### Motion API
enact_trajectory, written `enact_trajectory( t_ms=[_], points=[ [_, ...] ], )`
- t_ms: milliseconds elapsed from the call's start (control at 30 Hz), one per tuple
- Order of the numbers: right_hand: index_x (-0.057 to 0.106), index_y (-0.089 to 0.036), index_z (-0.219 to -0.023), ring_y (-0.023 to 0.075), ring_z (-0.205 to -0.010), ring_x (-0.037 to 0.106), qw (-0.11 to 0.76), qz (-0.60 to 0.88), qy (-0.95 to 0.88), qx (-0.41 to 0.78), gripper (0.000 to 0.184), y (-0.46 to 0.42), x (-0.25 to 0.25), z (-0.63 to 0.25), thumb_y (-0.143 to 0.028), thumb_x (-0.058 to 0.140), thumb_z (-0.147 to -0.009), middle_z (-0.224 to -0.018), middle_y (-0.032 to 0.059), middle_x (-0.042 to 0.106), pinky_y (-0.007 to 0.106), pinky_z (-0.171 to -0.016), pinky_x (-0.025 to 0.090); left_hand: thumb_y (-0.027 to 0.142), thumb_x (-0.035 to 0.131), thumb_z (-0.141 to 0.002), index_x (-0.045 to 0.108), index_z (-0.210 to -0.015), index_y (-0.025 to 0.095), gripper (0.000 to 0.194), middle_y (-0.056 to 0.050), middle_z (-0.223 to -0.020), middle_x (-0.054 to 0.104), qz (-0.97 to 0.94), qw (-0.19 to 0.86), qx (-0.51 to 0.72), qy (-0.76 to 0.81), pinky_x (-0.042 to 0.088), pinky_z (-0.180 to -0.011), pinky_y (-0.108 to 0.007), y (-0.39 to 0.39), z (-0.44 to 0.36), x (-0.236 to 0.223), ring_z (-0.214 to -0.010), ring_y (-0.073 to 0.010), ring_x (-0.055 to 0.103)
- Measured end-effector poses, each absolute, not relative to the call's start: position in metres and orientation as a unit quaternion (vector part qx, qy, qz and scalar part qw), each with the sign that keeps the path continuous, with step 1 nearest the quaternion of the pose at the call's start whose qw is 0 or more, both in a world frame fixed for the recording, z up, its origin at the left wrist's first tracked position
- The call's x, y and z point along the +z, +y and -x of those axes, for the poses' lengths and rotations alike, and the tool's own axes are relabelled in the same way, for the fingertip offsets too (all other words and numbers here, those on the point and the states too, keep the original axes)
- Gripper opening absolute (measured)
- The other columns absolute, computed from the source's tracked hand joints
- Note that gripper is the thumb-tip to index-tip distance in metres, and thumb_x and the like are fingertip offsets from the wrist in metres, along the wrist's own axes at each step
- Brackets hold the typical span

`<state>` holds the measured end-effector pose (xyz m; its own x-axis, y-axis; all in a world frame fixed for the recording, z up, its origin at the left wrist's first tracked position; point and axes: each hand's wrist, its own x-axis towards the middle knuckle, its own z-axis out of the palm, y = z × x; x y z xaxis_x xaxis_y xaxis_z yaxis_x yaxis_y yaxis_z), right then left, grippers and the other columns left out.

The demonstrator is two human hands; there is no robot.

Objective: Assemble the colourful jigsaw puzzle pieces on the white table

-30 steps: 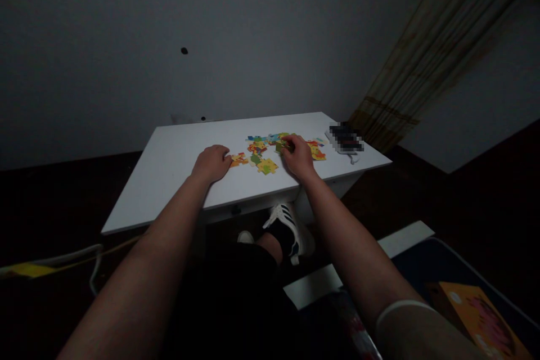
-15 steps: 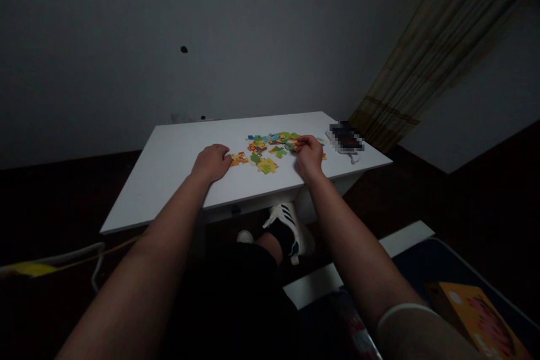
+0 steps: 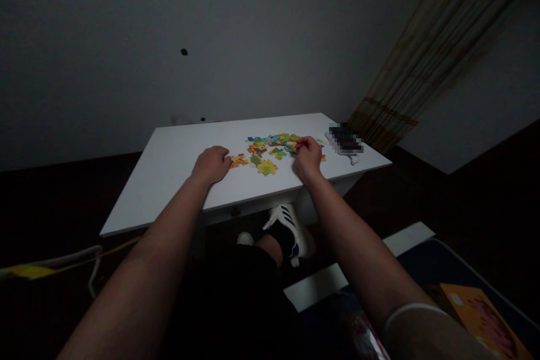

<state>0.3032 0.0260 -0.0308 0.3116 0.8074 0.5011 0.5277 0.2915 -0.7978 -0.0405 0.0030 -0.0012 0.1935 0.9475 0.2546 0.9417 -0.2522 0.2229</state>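
Colourful jigsaw pieces (image 3: 270, 149) lie scattered on a small white table (image 3: 177, 169) in a dim room. My left hand (image 3: 211, 164) rests on the tabletop with its fingers curled down, beside an orange piece (image 3: 238, 160) at its fingertips. My right hand (image 3: 309, 156) sits at the right side of the pieces with fingers bent, pinching at a piece; what it holds is too small to make out. A green and yellow piece (image 3: 266, 167) lies between the two hands.
A blurred dark object (image 3: 346, 139) lies at the table's right corner. A striped curtain (image 3: 426, 50) hangs at the right. My shoe (image 3: 287, 229) shows under the table. An orange box (image 3: 481, 315) lies at bottom right; a cable (image 3: 63, 261) runs at left.
My right hand moved right from the middle of the pieces to their right edge, leaving a green piece lying there. The left hand stayed put.
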Motion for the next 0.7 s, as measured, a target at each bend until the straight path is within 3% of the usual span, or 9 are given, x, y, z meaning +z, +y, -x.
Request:
enact_trajectory(
  t_ms=[100, 167, 267, 367, 467, 567, 700],
  points=[
    [0.072, -0.025, -0.111, 0.0270, -0.108, 0.074, 0.586, 0.606, -0.522, 0.130, 0.036, 0.029, -0.021, -0.306, -0.020, 0.046, -0.087, -0.110, 0.0092, 0.079, 0.042, -0.101, 0.059, 0.038, 0.052, -0.109, 0.080, -0.139, 0.019, 0.045, -0.019, -0.151, 0.076, -0.773, 0.005, 0.169, 0.612, 0.054, -0.121, -0.052, 0.001, 0.040, 0.000, -0.139, -0.0361, 0.070],
    [0.076, -0.024, -0.118, 0.0279, -0.117, 0.075, 0.552, 0.620, -0.545, 0.118, 0.042, 0.033, -0.013, -0.309, -0.018, 0.046, -0.090, -0.121, 0.0120, 0.081, 0.043, -0.108, 0.057, 0.038, 0.053, -0.109, 0.081, -0.138, 0.021, 0.044, -0.017, -0.151, 0.076, -0.774, -0.001, 0.168, 0.611, 0.054, -0.121, -0.052, 0.000, 0.040, 0.000, -0.138, -0.0354, 0.070],
    [0.080, -0.022, -0.132, 0.0317, -0.128, 0.073, 0.450, 0.645, -0.614, 0.071, 0.047, 0.041, -0.003, -0.313, -0.019, 0.050, -0.096, -0.133, 0.0153, 0.082, 0.048, -0.117, 0.054, 0.037, 0.053, -0.109, 0.081, -0.136, 0.022, 0.043, -0.017, -0.150, 0.077, -0.775, -0.006, 0.169, 0.609, 0.054, -0.120, -0.053, 0.000, 0.040, 0.000, -0.136, -0.0361, 0.070],
    [0.081, -0.022, -0.141, 0.0419, -0.138, 0.068, 0.305, 0.640, -0.705, 0.014, 0.048, 0.051, 0.003, -0.317, -0.031, 0.070, -0.096, -0.143, 0.0183, 0.080, 0.059, -0.122, 0.051, 0.037, 0.053, -0.108, 0.081, -0.136, 0.020, 0.043, -0.019, -0.148, 0.077, -0.773, -0.005, 0.173, 0.610, 0.055, -0.118, -0.055, 0.000, 0.040, -0.001, -0.135, -0.0384, 0.071],
    [0.084, -0.024, -0.140, 0.0445, -0.132, 0.071, 0.206, 0.630, -0.749, 0.008, 0.045, 0.060, 0.003, -0.326, -0.037, 0.075, -0.097, -0.145, 0.0188, 0.080, 0.063, -0.117, 0.053, 0.038, 0.055, -0.108, 0.081, -0.137, 0.019, 0.043, -0.019, -0.149, 0.076, -0.767, 0.005, 0.181, 0.615, 0.055, -0.119, -0.055, 0.001, 0.039, -0.002, -0.137, -0.0386, 0.070],
    [0.085, -0.023, -0.136, 0.0405, -0.125, 0.074, 0.208, 0.644, -0.736, 0.010, 0.040, 0.063, -0.001, -0.340, -0.036, 0.065, -0.104, -0.143, 0.0193, 0.080, 0.059, -0.111, 0.057, 0.040, 0.056, -0.108, 0.081, -0.137, 0.019, 0.043, -0.019, -0.149, 0.076, -0.765, 0.013, 0.184, 0.617, 0.054, -0.120, -0.056, 0.002, 0.039, -0.002, -0.137, -0.0389, 0.069],
    [0.082, -0.016, -0.140, 0.0391, -0.137, 0.069, 0.278, 0.657, -0.701, -0.020, 0.044, 0.057, -0.009, -0.354, -0.031, 0.058, -0.106, -0.149, 0.0220, 0.076, 0.055, -0.120, 0.054, 0.041, 0.055, -0.108, 0.080, -0.138, 0.020, 0.044, -0.018, -0.149, 0.075, -0.763, 0.010, 0.177, 0.621, 0.054, -0.120, -0.057, 0.004, 0.039, -0.002, -0.136, -0.0387, 0.068]
  ],
)
